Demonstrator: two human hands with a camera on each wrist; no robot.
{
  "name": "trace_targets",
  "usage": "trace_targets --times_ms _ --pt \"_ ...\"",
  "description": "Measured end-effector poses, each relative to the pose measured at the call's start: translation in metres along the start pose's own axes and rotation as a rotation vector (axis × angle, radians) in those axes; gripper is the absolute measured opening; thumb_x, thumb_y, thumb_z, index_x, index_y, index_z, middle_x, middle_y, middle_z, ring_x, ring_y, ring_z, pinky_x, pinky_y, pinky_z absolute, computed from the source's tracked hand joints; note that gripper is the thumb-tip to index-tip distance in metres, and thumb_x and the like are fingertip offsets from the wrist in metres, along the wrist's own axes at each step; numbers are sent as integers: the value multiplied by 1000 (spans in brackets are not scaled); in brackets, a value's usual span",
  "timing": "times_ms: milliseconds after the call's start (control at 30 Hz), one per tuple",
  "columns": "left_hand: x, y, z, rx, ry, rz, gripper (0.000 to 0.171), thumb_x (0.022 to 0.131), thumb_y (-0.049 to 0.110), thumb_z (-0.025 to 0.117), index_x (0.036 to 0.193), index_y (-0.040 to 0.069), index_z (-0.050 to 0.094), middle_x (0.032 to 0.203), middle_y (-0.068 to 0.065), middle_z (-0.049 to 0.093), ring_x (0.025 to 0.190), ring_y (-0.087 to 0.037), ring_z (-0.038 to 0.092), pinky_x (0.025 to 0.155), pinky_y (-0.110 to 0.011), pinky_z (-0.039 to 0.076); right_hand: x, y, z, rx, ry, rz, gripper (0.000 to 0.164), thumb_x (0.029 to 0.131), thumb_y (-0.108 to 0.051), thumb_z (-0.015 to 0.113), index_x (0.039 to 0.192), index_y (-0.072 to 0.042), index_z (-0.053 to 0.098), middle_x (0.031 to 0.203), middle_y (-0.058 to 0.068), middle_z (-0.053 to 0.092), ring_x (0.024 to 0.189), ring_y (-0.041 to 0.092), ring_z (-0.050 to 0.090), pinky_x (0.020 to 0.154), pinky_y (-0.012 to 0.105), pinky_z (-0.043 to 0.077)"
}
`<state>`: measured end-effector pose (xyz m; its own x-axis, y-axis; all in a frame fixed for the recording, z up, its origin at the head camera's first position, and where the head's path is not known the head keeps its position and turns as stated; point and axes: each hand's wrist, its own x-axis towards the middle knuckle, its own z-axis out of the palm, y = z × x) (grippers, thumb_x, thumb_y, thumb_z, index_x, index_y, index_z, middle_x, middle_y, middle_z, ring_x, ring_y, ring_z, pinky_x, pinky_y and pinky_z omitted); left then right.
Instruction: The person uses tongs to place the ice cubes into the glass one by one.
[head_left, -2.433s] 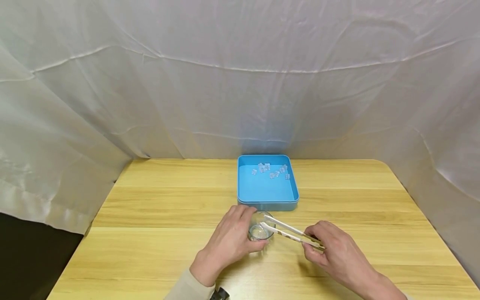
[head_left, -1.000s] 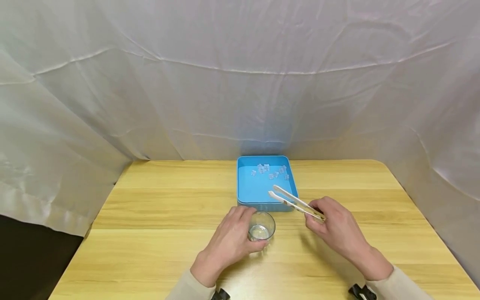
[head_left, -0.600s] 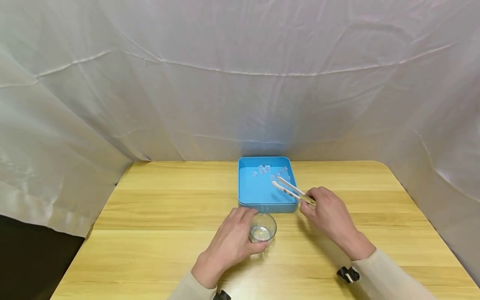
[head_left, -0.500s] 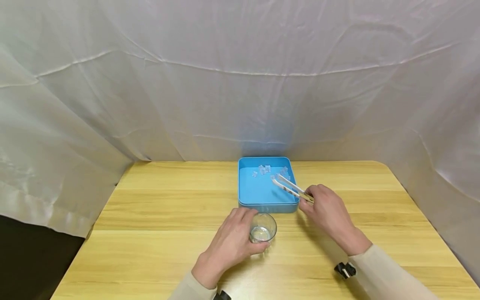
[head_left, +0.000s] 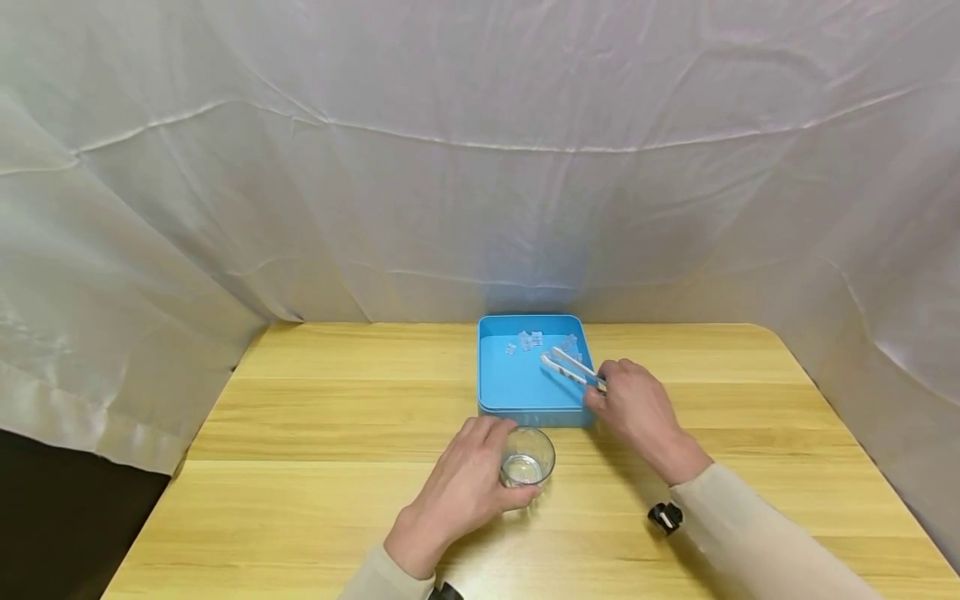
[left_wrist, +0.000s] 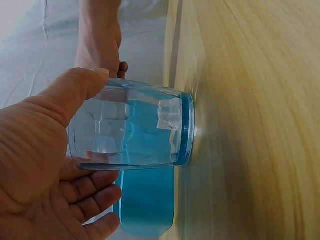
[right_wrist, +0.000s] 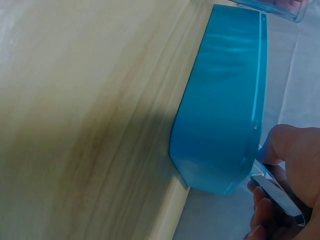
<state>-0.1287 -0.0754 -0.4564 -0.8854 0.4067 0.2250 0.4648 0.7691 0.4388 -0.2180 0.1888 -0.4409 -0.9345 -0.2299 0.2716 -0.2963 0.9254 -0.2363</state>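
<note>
My left hand [head_left: 461, 483] grips a clear glass tumbler [head_left: 544, 478] that stands on the table in front of the blue tray. The left wrist view shows a clear, square-looking piece [left_wrist: 169, 114] inside it, near the bottom. My right hand [head_left: 637, 408] pinches a pair of white tongs [head_left: 564, 372] with gold-coloured handles, their two arms apart. The tips reach down into the tray, right at some of the clear ice-like cubes [head_left: 531, 339]. In the right wrist view the tray's side hides the tips.
The square blue tray [head_left: 536, 415] sits at the back middle of the wooden table [head_left: 315, 417]. A pale curtain [head_left: 420, 208] hangs behind and along both sides. Black wrist straps [head_left: 665, 518] show by the sleeves.
My right hand has carried the tongs from over the glass to the back, down into the tray among the cubes. My left hand has stayed on the glass.
</note>
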Motion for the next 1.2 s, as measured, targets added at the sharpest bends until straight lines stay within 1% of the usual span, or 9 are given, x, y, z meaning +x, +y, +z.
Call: trace_targets --times_ms 267,467,1200 --pt "0 2 -1 4 -15 -11 83 81 56 86 142 8 58 135 -4 62 120 -20 57 107 -38 52 4 -3 8 -34 16 -8 17 91 -15 67 88 2 63 72 7 51 63 21 45 54 31 40" --pt "0 1 0 2 5 4 81 80 54 87 140 7 59 132 -4 63 118 -20 58 104 -38 53 7 -6 11 -53 34 -28 18 92 -15 68 87 1 62 71 7 50 62 21 45 52 30 40" --pt "3 1 1 12 -6 -1 83 81 56 87 142 8 58 134 -3 63 120 -20 57 106 -37 52 9 -9 14 -91 69 -63 21 91 -14 70 80 0 60 67 6 46 58 21 43 48 30 38"
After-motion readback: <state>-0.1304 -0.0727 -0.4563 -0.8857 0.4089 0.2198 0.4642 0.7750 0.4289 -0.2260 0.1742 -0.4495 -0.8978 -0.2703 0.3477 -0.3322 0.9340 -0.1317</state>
